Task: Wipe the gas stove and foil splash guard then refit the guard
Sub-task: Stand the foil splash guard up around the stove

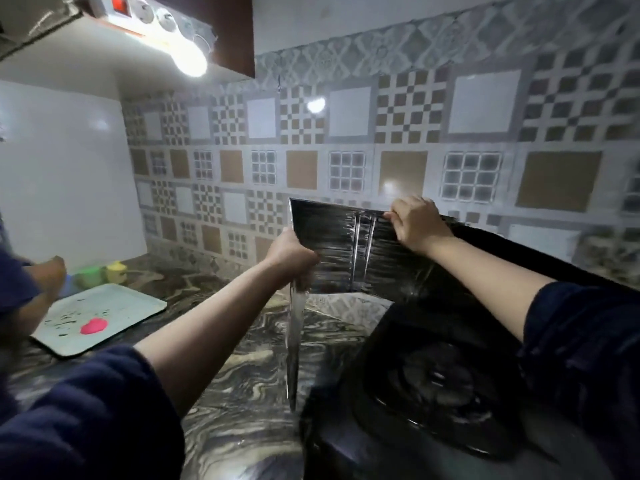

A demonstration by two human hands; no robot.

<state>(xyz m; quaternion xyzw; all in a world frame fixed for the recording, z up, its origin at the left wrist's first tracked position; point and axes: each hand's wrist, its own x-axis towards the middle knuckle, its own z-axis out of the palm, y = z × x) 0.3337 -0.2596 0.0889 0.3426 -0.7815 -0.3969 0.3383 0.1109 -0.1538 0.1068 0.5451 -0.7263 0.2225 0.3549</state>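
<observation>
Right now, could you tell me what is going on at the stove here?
A person holds the foil splash guard upright behind the gas stove, against the tiled wall. The left hand grips its left fold; the right hand pinches its top edge. It looks like the guard is being refitted. A tray with a pink blob lies on the marble counter.

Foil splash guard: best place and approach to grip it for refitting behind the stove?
Grip the foil splash guard by its edges, not its face: it is a thin, creased, upright folded sheet. Take the vertical corner fold from the left, where the left hand holds it, and pinch the top edge from above like the right hand. That probably keeps it upright behind the gas stove.
</observation>
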